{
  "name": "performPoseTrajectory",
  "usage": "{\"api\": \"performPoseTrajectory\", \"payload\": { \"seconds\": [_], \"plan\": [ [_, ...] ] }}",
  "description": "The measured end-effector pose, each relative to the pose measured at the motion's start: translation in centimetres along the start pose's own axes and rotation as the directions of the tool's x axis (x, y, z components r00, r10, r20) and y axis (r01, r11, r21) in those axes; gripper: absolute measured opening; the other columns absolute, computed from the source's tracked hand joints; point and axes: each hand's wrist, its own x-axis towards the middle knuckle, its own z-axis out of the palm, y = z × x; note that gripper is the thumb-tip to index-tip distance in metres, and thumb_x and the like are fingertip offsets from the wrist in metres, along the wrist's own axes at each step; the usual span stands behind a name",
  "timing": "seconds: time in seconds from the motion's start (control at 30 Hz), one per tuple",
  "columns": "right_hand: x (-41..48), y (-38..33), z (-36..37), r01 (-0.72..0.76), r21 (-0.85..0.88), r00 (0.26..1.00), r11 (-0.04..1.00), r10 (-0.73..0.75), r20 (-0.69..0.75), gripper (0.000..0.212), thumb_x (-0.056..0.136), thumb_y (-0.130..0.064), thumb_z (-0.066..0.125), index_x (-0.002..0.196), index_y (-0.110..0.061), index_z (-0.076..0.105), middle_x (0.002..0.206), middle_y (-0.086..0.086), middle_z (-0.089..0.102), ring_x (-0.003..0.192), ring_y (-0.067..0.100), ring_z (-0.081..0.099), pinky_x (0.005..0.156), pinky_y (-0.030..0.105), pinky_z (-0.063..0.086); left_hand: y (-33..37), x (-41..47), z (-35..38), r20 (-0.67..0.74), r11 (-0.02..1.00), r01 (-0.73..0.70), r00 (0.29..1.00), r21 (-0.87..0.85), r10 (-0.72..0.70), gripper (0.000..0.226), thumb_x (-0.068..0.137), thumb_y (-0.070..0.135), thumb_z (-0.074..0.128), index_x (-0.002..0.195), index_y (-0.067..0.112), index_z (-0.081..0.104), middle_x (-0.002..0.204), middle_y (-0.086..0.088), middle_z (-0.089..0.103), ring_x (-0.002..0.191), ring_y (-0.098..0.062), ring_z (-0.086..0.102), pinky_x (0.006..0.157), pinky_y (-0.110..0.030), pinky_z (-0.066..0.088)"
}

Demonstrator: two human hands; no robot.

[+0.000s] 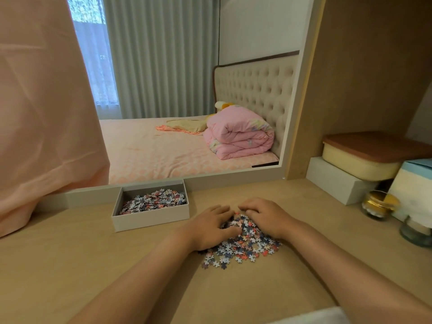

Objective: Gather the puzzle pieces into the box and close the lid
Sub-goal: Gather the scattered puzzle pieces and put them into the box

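A white cardboard box [149, 222] stands open on the wooden bench [93, 265], near its back edge, just in front of a mirror [187, 90]. It holds a shallow heap of boxed pieces [154, 199] that covers its floor and lies below the rim. To the right of the box, apart from it, a second heap of loose puzzle pieces [245, 246] lies directly on the bench. These pieces are tiny and flat with knobbed outlines, in white, navy, grey-blue and coral pink. They are piled thickest between the hands and thin out to scattered single pieces at the near edge. The left grip [211, 226] lies palm down on the left side of this heap, its fingers loosely spread and reaching across the top, the thumb resting among the pieces. The right grip [266, 217] cups the far right side, fingers bent down over the heap's back edge; whether any pieces are clasped under them cannot be told. At the far right of the bench a cream tub with a brown lid [360, 160] sits closed on a white carton [334, 181]. A gold-lidded glass jar [379, 204] stands in front, and a second glass jar [416, 232] stands nearer the camera. Their contents cannot be made out.
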Motion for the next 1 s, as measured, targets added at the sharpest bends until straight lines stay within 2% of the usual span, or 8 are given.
{"api": "performPoseTrajectory", "payload": {
  "seconds": [0.13,0.27,0.4,0.5,0.6,0.73,0.87,1.0],
  "plan": [
    [-2.4,-1.7,1.9,-0.037,0.032,0.998,0.999,0.035,0.048,0.046,0.105,-0.036,0.04,0.148,-0.021,0.044,0.155,-0.006,0.036,0.143,0.012,0.031,0.116,0.027,0.022,0.3,-2.1,0.2,-0.016,1.0,-0.022,1.0,0.005,0.022,0.082,0.089,0.072,0.038,0.156,0.03,0.015,0.164,0.008,0.009,0.15,-0.011,0.004,0.12,-0.036,0.005],
    [-2.7,-4.7,4.4,-0.02,0.002,0.998,1.0,0.019,0.062,0.05,0.105,-0.038,0.034,0.152,-0.02,0.037,0.16,-0.004,0.027,0.145,0.015,0.026,0.12,0.033,0.02,-0.7,-4.4,0.5,-0.055,0.999,-0.018,0.998,0.029,0.02,0.088,0.089,0.071,0.043,0.157,0.025,0.011,0.164,0.004,0.007,0.15,-0.013,0.005,0.121,-0.035,0.008],
    [-2.2,-8.3,6.4,0.036,0.039,0.995,0.999,-0.039,0.09,0.048,0.106,-0.03,0.035,0.151,-0.015,0.038,0.158,0.001,0.03,0.144,0.016,0.029,0.119,0.028,0.02,-3.3,-7.3,0.0,-0.09,0.999,0.036,0.995,-0.036,-0.039,0.086,0.087,0.068,0.048,0.156,0.027,0.016,0.163,0.007,0.01,0.149,-0.013,0.013,0.12,-0.033,0.014],
    [-1.8,-10.8,7.7,0.07,0.104,0.992,0.992,-0.081,0.102,0.044,0.104,-0.025,0.039,0.146,-0.019,0.047,0.148,0.003,0.041,0.136,0.016,0.038,0.115,0.027,0.025,-4.7,-9.9,-1.1,-0.147,0.996,0.04,0.988,-0.076,-0.051,0.072,0.088,0.06,0.053,0.151,0.03,0.033,0.156,0.008,0.032,0.139,-0.012,0.034,0.114,-0.032,0.028],
    [-1.4,-12.7,8.5,0.115,0.164,0.988,0.98,-0.13,0.086,0.042,0.099,-0.017,0.043,0.135,-0.031,0.06,0.132,0.001,0.056,0.123,0.017,0.049,0.107,0.032,0.038,-5.7,-12.0,-2.2,-0.211,0.992,0.043,0.975,-0.121,-0.068,0.049,0.093,0.051,0.053,0.139,0.032,0.052,0.139,0.01,0.053,0.121,-0.009,0.051,0.101,-0.028,0.039],
    [-0.8,-14.1,8.9,0.082,0.234,0.993,0.969,-0.101,0.069,0.038,0.096,-0.017,0.045,0.122,-0.03,0.07,0.12,0.001,0.07,0.106,0.021,0.064,0.096,0.042,0.052,-7.4,-14.0,-3.3,-0.333,0.961,0.047,0.933,-0.271,-0.139,0.03,0.095,0.042,0.054,0.121,0.032,0.066,0.122,0.013,0.064,0.107,0.0,0.057,0.09,-0.021,0.041],
    [0.0,-14.8,8.5,0.076,0.17,0.995,0.983,-0.087,0.055,0.038,0.098,-0.013,0.046,0.13,-0.019,0.065,0.136,0.001,0.061,0.124,0.016,0.055,0.107,0.029,0.041,-8.8,-14.3,-3.7,-0.335,0.938,0.06,0.925,-0.34,-0.181,0.039,0.096,0.039,0.055,0.131,0.023,0.06,0.132,0.008,0.059,0.115,-0.004,0.053,0.096,-0.021,0.038],
    [-0.1,-15.7,9.3,0.168,0.024,0.967,0.985,-0.17,0.189,0.043,0.096,-0.015,0.043,0.135,-0.021,0.062,0.141,0.0,0.058,0.129,0.016,0.052,0.113,0.034,0.037,-9.0,-14.1,-3.1,-0.246,0.975,0.06,0.962,-0.215,-0.114,0.05,0.098,0.041,0.051,0.144,0.023,0.046,0.147,0.005,0.046,0.131,-0.011,0.043,0.108,-0.025,0.03]
  ]
}}
